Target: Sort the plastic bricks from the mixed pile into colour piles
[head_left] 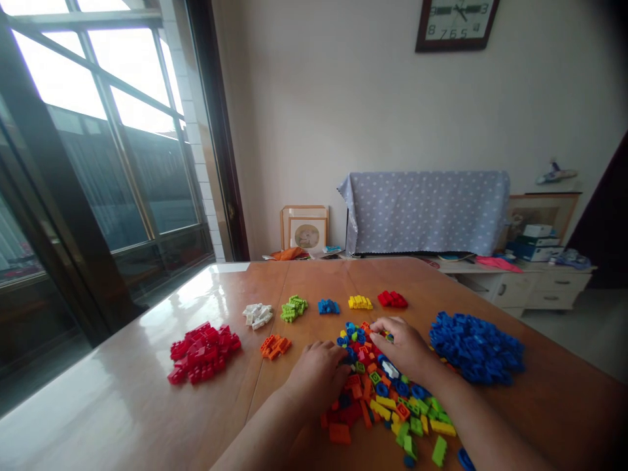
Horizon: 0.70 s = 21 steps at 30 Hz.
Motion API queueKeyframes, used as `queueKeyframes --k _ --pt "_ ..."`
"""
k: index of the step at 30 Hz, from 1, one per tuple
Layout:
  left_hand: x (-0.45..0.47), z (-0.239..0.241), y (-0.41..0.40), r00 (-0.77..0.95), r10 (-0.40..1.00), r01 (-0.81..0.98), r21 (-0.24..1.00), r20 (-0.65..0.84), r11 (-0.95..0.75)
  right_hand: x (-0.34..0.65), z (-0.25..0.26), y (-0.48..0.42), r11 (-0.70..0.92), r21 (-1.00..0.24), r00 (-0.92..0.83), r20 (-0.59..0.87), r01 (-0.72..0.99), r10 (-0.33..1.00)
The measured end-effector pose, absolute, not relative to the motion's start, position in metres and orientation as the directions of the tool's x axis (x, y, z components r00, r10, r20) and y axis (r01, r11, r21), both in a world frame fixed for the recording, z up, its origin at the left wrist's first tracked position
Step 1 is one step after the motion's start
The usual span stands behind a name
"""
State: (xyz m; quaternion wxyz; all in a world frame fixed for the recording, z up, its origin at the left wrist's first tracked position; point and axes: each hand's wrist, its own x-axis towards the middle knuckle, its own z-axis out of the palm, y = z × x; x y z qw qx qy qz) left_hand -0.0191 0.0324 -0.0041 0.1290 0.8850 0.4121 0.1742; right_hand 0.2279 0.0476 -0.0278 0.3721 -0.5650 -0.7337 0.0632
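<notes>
A mixed pile of toy building bricks (377, 392) in orange, yellow, green, blue and red lies in front of me on the table. At its left edge, my left hand (321, 367) bends its fingers inward over the bricks. The fingertips are partly hidden, and I cannot make out what is between them. Across the pile's far right side reaches my right hand (401, 343), with thumb and forefinger apart above the bricks. A white brick (390, 369) rests on the pile below the right hand.
Sorted heaps stand around: red bricks (203, 352), white bricks (258, 315), lime bricks (294, 308), orange bricks (275, 347), small blue bricks (328, 306), yellow bricks (360, 302), a small red group (392, 299) and a large blue heap (475, 347). The wooden table (132, 405) is glossy.
</notes>
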Motion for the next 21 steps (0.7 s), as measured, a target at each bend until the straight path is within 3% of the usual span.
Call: queueKeyframes --k 7,15,21 --pt "-0.019 -0.002 0.033 0.601 0.776 0.691 0.363 0.190 -0.625 0.226 -0.022 0.042 0.429 -0.551 -0.149 0.479 0.716 0.865" --pt "-0.020 -0.001 0.034 0.619 0.770 0.696 0.344 0.158 -0.630 0.253 -0.028 0.049 0.251 -0.603 0.035 0.422 0.757 0.906" --pt "-0.020 -0.002 0.035 0.607 0.779 0.716 0.317 0.160 -0.622 0.259 -0.024 0.046 0.269 -0.507 -0.030 0.429 0.819 0.903"
